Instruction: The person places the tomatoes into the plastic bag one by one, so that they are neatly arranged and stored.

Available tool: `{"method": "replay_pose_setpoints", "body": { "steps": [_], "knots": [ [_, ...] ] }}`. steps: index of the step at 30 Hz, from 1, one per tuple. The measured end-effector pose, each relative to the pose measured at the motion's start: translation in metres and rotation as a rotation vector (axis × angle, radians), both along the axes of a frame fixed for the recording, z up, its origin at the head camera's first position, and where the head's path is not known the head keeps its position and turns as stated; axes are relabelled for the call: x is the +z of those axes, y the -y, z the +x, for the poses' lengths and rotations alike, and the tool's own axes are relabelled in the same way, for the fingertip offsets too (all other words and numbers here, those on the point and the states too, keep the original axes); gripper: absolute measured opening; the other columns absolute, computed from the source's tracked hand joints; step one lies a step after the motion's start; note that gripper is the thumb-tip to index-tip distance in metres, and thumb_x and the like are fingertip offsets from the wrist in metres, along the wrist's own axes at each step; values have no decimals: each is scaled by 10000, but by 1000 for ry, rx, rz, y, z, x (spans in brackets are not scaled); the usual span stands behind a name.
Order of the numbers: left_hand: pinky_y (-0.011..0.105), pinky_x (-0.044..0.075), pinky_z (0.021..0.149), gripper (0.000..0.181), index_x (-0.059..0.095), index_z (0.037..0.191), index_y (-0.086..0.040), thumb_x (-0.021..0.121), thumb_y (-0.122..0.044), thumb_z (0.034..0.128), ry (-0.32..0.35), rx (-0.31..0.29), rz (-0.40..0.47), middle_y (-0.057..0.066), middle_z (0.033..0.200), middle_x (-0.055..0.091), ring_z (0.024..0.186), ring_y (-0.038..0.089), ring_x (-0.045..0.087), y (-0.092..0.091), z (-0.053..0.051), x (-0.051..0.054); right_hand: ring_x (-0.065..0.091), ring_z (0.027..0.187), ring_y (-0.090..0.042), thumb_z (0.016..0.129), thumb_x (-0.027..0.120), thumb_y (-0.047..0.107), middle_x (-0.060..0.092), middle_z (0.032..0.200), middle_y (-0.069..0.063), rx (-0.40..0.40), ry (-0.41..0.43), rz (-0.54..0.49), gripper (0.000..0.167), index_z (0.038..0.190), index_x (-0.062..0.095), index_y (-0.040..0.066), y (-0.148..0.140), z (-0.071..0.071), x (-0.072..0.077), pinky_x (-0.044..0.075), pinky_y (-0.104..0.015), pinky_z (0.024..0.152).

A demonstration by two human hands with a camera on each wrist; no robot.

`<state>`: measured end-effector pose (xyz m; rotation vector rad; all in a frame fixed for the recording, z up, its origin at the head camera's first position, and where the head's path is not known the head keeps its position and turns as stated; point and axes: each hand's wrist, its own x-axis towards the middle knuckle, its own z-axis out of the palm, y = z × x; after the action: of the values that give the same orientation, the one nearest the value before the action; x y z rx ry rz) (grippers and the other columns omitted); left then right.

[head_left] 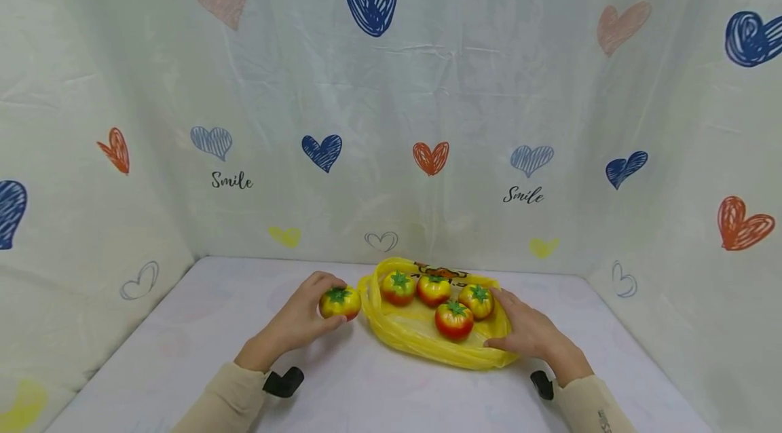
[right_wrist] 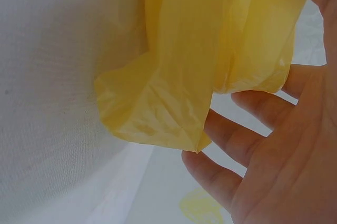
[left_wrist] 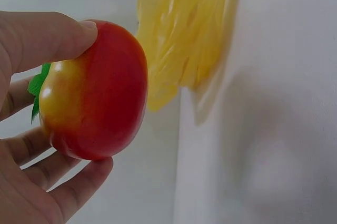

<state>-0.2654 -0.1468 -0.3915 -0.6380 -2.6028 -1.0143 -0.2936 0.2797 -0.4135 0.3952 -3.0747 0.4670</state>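
My left hand point(head_left: 307, 313) grips a red and yellow toy tomato point(left_wrist: 100, 92) with a green leafy top. Thumb and fingers span its sides, just left of a yellow plastic bag point(head_left: 415, 345). The bag lies open on the table, its rim rolled into a ring. Inside it sit several more toy tomatoes point(head_left: 454, 320), green tops upward. At the bag's right side my right hand point(head_left: 531, 329) holds the rim, thumb over the near edge. In the right wrist view its fingers point(right_wrist: 231, 137) are spread against the outside of the yellow plastic.
A white table point(head_left: 201, 324) carries everything. White curtains point(head_left: 464, 100) printed with hearts and "Smile" close off the back and both sides. A black strap piece point(head_left: 284, 382) juts from the left wrist, another point(head_left: 542, 385) from the right.
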Motion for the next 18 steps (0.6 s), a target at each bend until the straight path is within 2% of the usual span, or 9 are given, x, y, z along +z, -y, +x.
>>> {"method": "replay_pose_setpoints", "body": {
  "steps": [8, 18],
  "knots": [
    [358, 489, 920, 444, 587, 1150, -173, 795, -158, 758, -24, -59, -2, -12, 1173, 495, 1021, 142, 516, -6, -3, 1, 350, 1319, -431, 665, 804, 521, 296, 1511, -183, -15, 17, -15, 1053, 1494, 289, 125, -2, -1, -4, 328, -640, 993],
    [365, 489, 920, 440, 580, 1148, -168, 795, -167, 765, -54, -79, -8, -23, 1180, 487, 1046, 140, 510, -13, -4, 4, 360, 1320, -413, 675, 787, 552, 311, 1506, -180, 13, -11, 4, 1056, 1491, 289, 104, -2, -3, -3, 333, -615, 1007]
  ]
}}
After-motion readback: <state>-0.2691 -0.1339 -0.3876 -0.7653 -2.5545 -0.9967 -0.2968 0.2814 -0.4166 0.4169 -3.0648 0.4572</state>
